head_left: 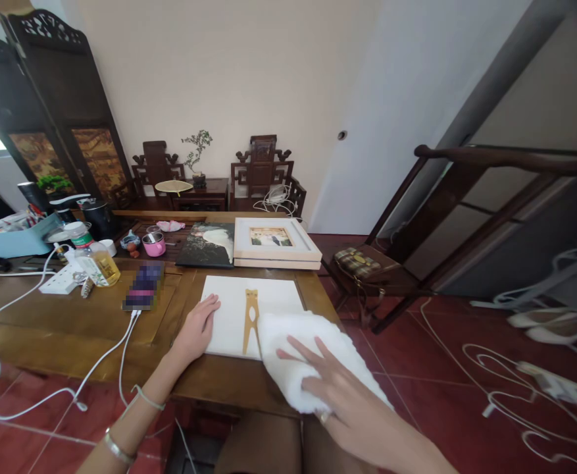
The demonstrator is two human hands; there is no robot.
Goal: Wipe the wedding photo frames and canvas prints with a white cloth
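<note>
A white rectangular board point(226, 322) lies on the wooden table, with a flat tan shape point(249, 329) on it that has a small animal-like head and two legs. My left hand point(198, 326) rests on the board's left edge, fingers stretched out over its surface. In my right hand point(330, 385) is a fluffy white towel point(295, 329), which covers the board's lower right corner and overhangs the table edge. Part of the board under the towel is hidden.
Behind the board lie a framed picture point(273, 255) and a dark painting point(206, 247). To the left are a phone point(144, 287) with charging cables, a bottle point(95, 260), a power strip point(64, 280) and a pink cup point(154, 245). A wooden chair point(397, 263) stands right.
</note>
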